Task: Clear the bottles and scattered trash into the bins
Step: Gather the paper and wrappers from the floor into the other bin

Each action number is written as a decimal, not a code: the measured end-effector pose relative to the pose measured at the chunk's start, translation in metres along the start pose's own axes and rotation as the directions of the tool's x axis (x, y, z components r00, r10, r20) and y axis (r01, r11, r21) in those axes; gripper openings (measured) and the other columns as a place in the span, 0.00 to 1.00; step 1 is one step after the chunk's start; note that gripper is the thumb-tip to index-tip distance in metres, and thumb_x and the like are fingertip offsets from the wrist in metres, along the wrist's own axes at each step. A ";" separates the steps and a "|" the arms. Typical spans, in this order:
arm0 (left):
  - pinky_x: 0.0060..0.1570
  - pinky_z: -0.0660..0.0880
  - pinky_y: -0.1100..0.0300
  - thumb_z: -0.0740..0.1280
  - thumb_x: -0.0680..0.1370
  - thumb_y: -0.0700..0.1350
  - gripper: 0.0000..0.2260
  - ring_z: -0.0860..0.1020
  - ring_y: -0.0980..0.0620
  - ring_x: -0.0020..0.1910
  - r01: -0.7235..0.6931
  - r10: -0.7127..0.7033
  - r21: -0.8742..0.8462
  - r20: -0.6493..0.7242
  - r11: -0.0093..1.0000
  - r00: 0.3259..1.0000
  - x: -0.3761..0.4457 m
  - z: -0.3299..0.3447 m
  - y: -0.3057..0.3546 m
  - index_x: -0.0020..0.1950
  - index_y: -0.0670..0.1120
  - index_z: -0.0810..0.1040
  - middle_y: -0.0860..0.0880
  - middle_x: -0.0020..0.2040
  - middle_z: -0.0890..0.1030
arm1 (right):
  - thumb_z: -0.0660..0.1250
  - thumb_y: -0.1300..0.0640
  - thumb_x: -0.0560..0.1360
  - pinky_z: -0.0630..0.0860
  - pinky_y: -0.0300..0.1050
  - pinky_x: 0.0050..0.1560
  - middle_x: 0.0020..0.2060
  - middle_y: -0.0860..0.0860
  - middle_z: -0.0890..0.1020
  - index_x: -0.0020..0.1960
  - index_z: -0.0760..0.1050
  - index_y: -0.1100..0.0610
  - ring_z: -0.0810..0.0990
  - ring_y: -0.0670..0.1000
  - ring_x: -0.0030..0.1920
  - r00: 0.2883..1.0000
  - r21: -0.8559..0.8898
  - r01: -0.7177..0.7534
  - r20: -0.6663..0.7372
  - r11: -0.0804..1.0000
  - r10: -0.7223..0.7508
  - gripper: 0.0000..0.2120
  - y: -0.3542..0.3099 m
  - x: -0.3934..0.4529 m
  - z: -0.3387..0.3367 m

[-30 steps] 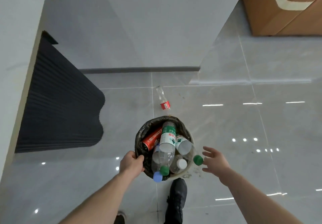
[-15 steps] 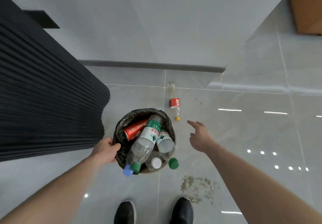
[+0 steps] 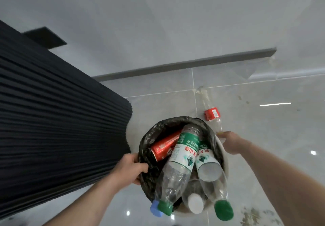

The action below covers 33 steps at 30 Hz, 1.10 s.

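Observation:
A white bin lined with a black bag stands on the grey tile floor. It is heaped with a red can, two green-label bottles and other clear bottles. My left hand grips the bag-covered rim on the bin's left side. Just behind the bin, an empty clear bottle with a red label lies on the floor. My right hand reaches past the bin's right side, and its curled fingers close on that bottle's neck end.
A black ribbed panel fills the left side, close to the bin. A grey baseboard runs along the wall behind. Crumbs lie on the floor at the lower right, and a few specks beyond the bottle.
My right hand moved forward from an open reach to the red-label bottle's neck and closed on it. My left hand kept its hold on the bin rim. The view came closer.

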State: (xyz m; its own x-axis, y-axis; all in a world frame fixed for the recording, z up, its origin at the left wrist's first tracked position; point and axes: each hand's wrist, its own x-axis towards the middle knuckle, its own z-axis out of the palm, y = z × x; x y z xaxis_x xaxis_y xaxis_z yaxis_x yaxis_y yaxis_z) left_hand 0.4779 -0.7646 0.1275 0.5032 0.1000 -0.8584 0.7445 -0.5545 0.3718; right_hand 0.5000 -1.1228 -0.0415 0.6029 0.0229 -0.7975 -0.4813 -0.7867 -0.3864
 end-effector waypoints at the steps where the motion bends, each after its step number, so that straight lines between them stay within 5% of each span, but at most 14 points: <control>1: 0.38 0.83 0.51 0.69 0.60 0.42 0.16 0.85 0.45 0.42 -0.001 0.001 -0.002 -0.011 1.000 1.000 -0.004 0.000 -0.001 0.46 0.42 0.83 0.42 0.42 0.86 | 0.57 0.68 0.74 0.66 0.39 0.69 0.71 0.53 0.72 0.72 0.74 0.48 0.72 0.54 0.70 1.000 -0.006 -0.007 0.012 1.000 0.007 0.30 0.007 -0.014 0.003; 5: 0.38 0.84 0.50 0.70 0.66 0.36 0.12 0.85 0.43 0.44 0.051 -0.052 -0.053 -0.020 0.997 0.998 -0.035 0.017 -0.008 0.48 0.42 0.83 0.41 0.43 0.86 | 0.71 0.60 0.73 0.71 0.44 0.67 0.58 0.53 0.81 0.55 0.83 0.45 0.78 0.53 0.62 1.000 -0.011 0.021 -0.014 1.000 -0.022 0.15 0.032 -0.093 0.000; 7: 0.36 0.82 0.54 0.69 0.70 0.32 0.10 0.85 0.44 0.43 0.062 -0.065 -0.067 -0.041 0.996 0.997 -0.063 0.034 -0.009 0.48 0.43 0.83 0.43 0.41 0.86 | 0.77 0.58 0.68 0.77 0.44 0.53 0.43 0.48 0.84 0.37 0.79 0.38 0.81 0.50 0.48 0.990 0.057 0.012 -0.141 0.998 -0.003 0.14 0.042 -0.137 -0.012; 9: 0.37 0.83 0.53 0.69 0.70 0.32 0.09 0.85 0.44 0.43 0.079 -0.085 -0.080 -0.073 0.994 0.994 -0.093 0.049 -0.011 0.47 0.43 0.83 0.43 0.41 0.86 | 0.79 0.56 0.65 0.74 0.41 0.42 0.34 0.44 0.83 0.29 0.76 0.40 0.80 0.48 0.39 0.971 0.105 -0.040 -0.232 0.994 0.063 0.16 0.045 -0.185 -0.028; 15: 0.37 0.84 0.51 0.69 0.67 0.34 0.08 0.85 0.43 0.39 0.155 -0.174 -0.156 -0.121 0.976 0.977 -0.193 0.069 -0.010 0.43 0.44 0.84 0.42 0.39 0.86 | 0.74 0.58 0.69 0.81 0.48 0.38 0.33 0.44 0.83 0.35 0.82 0.46 0.81 0.48 0.34 0.904 0.191 -0.154 -0.370 0.969 0.216 0.08 0.031 -0.344 -0.074; 21: 0.39 0.84 0.52 0.68 0.67 0.41 0.07 0.84 0.47 0.33 0.182 -0.194 -0.113 -0.100 0.977 0.976 -0.295 0.076 -0.015 0.41 0.48 0.83 0.48 0.36 0.85 | 0.75 0.51 0.71 0.84 0.58 0.38 0.35 0.42 0.84 0.39 0.81 0.48 0.85 0.49 0.33 0.818 0.541 -0.081 -0.444 0.837 0.366 0.05 -0.022 -0.514 -0.094; 27: 0.39 0.85 0.49 0.69 0.69 0.39 0.07 0.84 0.45 0.36 0.187 -0.197 -0.175 -0.043 0.967 0.979 -0.355 0.078 -0.046 0.45 0.47 0.82 0.45 0.40 0.84 | 0.79 0.54 0.70 0.81 0.59 0.38 0.36 0.47 0.85 0.36 0.80 0.51 0.86 0.54 0.31 0.906 0.652 -0.107 -0.248 0.751 0.344 0.08 -0.101 -0.641 -0.033; 33: 0.42 0.84 0.48 0.69 0.68 0.41 0.04 0.85 0.44 0.34 0.178 -0.193 -0.215 -0.055 0.960 0.980 -0.396 0.068 -0.089 0.42 0.46 0.82 0.46 0.37 0.84 | 0.74 0.43 0.67 0.78 0.50 0.35 0.31 0.50 0.84 0.42 0.69 0.55 0.83 0.52 0.29 0.932 0.568 -0.141 -0.200 0.811 0.302 0.19 -0.145 -0.696 0.062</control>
State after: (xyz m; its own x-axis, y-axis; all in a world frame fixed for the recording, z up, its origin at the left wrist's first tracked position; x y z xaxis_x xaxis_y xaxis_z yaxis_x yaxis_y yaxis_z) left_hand 0.1823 -0.8113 0.4101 0.3731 0.2509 -0.8932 0.8986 -0.3372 0.2807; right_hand 0.1106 -0.9864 0.5411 0.5438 -0.3397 -0.7674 -0.8367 -0.2908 -0.4641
